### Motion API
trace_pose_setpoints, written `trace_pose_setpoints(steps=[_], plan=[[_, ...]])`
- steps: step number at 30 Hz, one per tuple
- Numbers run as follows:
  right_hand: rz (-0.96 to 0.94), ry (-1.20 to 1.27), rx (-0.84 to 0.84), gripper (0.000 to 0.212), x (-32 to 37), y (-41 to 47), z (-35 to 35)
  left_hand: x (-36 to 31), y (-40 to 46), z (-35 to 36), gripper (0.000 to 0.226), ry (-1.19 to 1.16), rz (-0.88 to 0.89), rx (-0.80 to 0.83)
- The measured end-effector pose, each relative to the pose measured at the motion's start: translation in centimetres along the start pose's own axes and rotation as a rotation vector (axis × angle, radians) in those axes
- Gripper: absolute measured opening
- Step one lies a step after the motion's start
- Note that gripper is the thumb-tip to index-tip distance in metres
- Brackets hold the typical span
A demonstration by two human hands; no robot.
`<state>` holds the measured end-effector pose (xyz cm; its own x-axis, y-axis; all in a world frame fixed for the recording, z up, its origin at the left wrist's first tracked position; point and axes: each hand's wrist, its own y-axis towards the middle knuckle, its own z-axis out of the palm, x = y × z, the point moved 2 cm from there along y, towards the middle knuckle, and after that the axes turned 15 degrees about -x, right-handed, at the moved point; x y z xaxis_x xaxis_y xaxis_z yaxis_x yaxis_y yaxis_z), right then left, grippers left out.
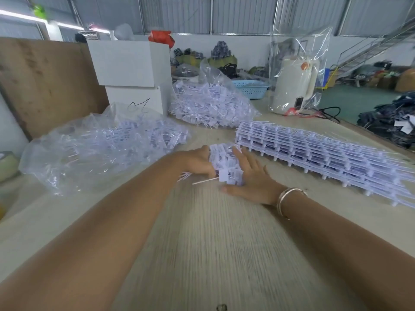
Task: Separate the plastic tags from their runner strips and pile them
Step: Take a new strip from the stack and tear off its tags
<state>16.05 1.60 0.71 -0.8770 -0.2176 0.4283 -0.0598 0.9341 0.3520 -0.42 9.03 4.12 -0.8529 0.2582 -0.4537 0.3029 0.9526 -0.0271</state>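
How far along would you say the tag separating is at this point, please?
Done: two piles of loose tags, one near the left and one further back, lie on clear plastic. In hand: the left hand and right hand gather a bunch of tags. Left: a tall stack of runner strips looks untouched.

On the pale wooden table (202, 243), the left hand (197, 162) and right hand (251, 178) cup a small heap of white plastic tags (226, 164) between them (fingers fairly straight). Right of them lies a long stack of white runner strips (314, 149); farther left, a clear plastic bag of tags (94, 147).
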Motion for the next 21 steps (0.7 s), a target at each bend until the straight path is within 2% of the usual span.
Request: trace_pose_setpoints(steps=[2, 3, 5, 7, 9, 11, 15, 17, 19, 21], plan=[[0.004, 0.049, -0.127, 0.102, 1.0, 0.5, 0.4, -0.1, -0.1, -1.0, 0.101, -0.095, -0.074, 0.122], [0.009, 0.102, -0.133, 0.101, 1.5, 0.7, 0.5, -0.2, -0.2, -1.3, 0.106, -0.081, -0.081, 0.163], [0.079, 0.348, -0.046, 0.105, 2.2, 0.8, 0.3, -0.2, -0.5, -0.9, 0.105, 0.114, -0.025, 0.158], [0.147, 0.607, 0.027, 0.111, 2.4, 0.5, -0.4, -0.1, -0.3, 0.3, 0.086, 0.269, 0.110, -0.055], [0.149, 0.663, 0.031, 0.108, 2.1, 0.0, -1.5, 0.3, 0.3, 1.2, 0.071, 0.269, 0.190, -0.277], [0.122, 0.585, -0.002, 0.101, 1.2, -0.6, -2.7, 1.1, 0.7, 1.3, 0.076, 0.259, 0.147, -0.360], [0.065, 0.342, -0.046, 0.080, -0.9, -2.3, -5.0, 1.5, 1.3, 0.1, 0.101, 0.188, -0.016, -0.118], [0.018, 0.221, -0.044, 0.065, -1.7, -3.2, -5.6, 0.9, 0.6, -1.2, 0.107, 0.216, 0.035, -0.061], [-0.034, 0.118, -0.029, 0.061, -2.1, -4.0, -5.8, 0.3, -0.7, -2.2, 0.108, 0.251, 0.073, -0.054], [-0.062, 0.038, -0.016, 0.057, -2.3, -4.7, -5.7, -0.5, -2.8, -2.3, 0.096, 0.284, 0.106, -0.147]])
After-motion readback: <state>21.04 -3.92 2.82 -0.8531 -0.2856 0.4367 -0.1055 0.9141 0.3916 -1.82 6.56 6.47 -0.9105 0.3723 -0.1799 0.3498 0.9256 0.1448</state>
